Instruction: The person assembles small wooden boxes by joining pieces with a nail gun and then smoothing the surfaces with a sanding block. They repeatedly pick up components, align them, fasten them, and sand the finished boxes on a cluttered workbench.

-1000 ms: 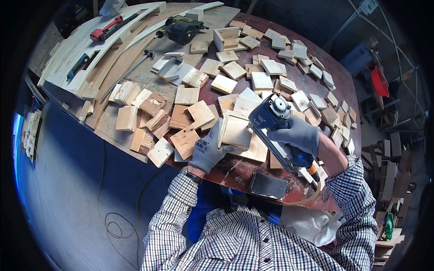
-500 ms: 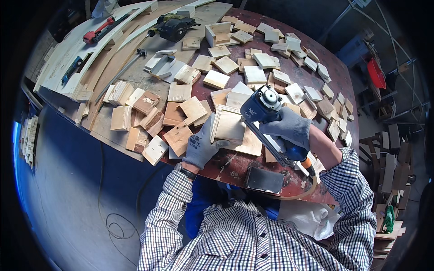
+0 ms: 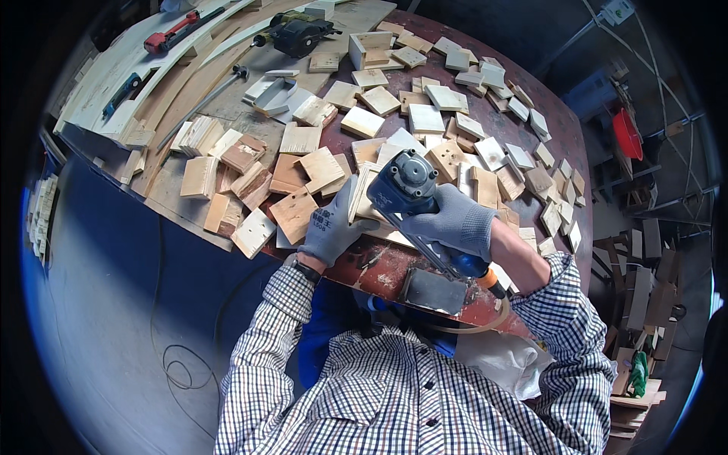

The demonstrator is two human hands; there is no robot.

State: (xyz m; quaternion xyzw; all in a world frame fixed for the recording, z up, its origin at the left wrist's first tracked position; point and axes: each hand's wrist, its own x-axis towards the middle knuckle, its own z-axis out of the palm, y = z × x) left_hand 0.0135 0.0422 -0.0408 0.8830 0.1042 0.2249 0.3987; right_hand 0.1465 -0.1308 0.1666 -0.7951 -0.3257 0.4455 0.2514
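My right hand (image 3: 453, 221), in a grey glove, is closed round the handle of a blue and black pneumatic nail gun (image 3: 403, 184). An orange fitting joins its rear end to a pale hose. The gun's round head covers much of a small assembly of wooden boards (image 3: 364, 189) lying at the table's near side. My left hand (image 3: 331, 230), also gloved, grips that assembly from the left, thumb on the near side and fingers along its outer face. Whether the gun's nose touches the wood is hidden.
Many loose wooden blocks (image 3: 363, 121) cover the dark red table (image 3: 364, 267). A dark flat pad (image 3: 434, 291) lies at its near edge. Farther left are a hammer (image 3: 240, 73), a circular saw (image 3: 294, 34) and a red tool (image 3: 173, 32). The hose (image 3: 478, 327) loops near my body.
My right hand has brought the nail gun leftward, over the wooden assembly and closer to my left hand. My left hand keeps its grip. The whole view has shifted slightly.
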